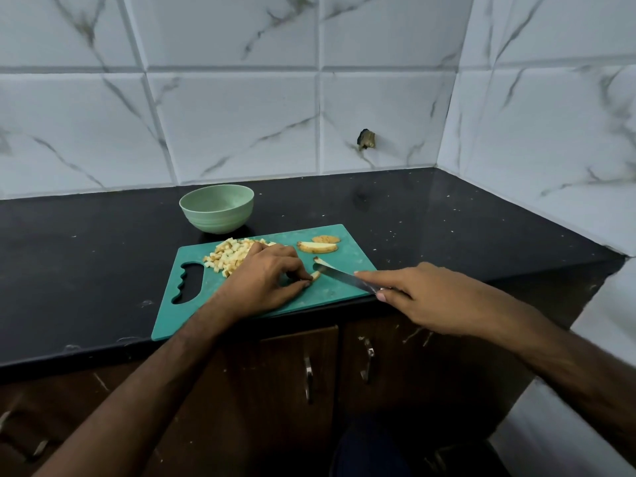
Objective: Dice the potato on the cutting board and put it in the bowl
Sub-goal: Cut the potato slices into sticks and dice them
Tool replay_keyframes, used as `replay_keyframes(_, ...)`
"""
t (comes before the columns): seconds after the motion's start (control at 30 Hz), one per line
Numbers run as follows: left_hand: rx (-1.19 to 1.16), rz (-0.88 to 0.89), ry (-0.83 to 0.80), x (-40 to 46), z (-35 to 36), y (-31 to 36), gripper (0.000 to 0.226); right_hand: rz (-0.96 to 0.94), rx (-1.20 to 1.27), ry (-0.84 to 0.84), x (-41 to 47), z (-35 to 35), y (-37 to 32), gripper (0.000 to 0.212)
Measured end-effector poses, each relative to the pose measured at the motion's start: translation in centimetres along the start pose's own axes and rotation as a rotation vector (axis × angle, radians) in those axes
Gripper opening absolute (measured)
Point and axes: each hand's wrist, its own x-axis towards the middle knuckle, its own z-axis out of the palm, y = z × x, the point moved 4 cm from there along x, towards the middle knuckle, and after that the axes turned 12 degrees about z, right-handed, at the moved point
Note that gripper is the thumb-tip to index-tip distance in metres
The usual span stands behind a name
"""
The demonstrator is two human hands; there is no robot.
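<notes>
While pinching, left hand (265,280) arched.

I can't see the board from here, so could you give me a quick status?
Left hand pinches potato strip; right hand grips knife. Bowl unfilled. Nothing in the way.

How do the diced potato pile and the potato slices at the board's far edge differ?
The diced potato pile is many small pale cubes, heaped near the handle cutout beside the left hand; the potato slices are two larger flat ovals, still uncut. The pile shows mostly cut flesh; the slices show brown skin at their edges. Both lie on the green cutting board, and neither is in the green bowl.
</notes>
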Motion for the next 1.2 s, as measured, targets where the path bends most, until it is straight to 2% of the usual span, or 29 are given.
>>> replay_keyframes(0.3, 0.010, 0.005, 0.026, -0.1, -0.1, 0.1, 0.007, 0.011, -0.009, -0.102, -1.2, -2.0, 1.0, 0.045)
replay_keyframes(0.53, 0.012, 0.005, 0.015, 0.0, 0.0, 0.3, 0.013, -0.011, 0.005, 0.039, -0.8, -1.0, -0.3, 0.046)
replay_keyframes(0.73, 0.051, 0.024, 0.027, 0.0, -0.1, 0.2, 0.012, -0.019, -0.004, 0.006, 0.0, 0.5, -0.4, 0.047)
replay_keyframes(0.97, 0.093, 0.037, 0.025, -0.1, -0.2, 0.5, 0.007, -0.021, -0.068, -0.070, -1.2, -1.9, 0.7, 0.046)
replay_keyframes(1.2, 0.081, -0.017, 0.032, -0.2, -0.5, 0.4, 0.014, -0.021, -0.090, 0.058, -0.8, 0.1, -0.7, 0.047)
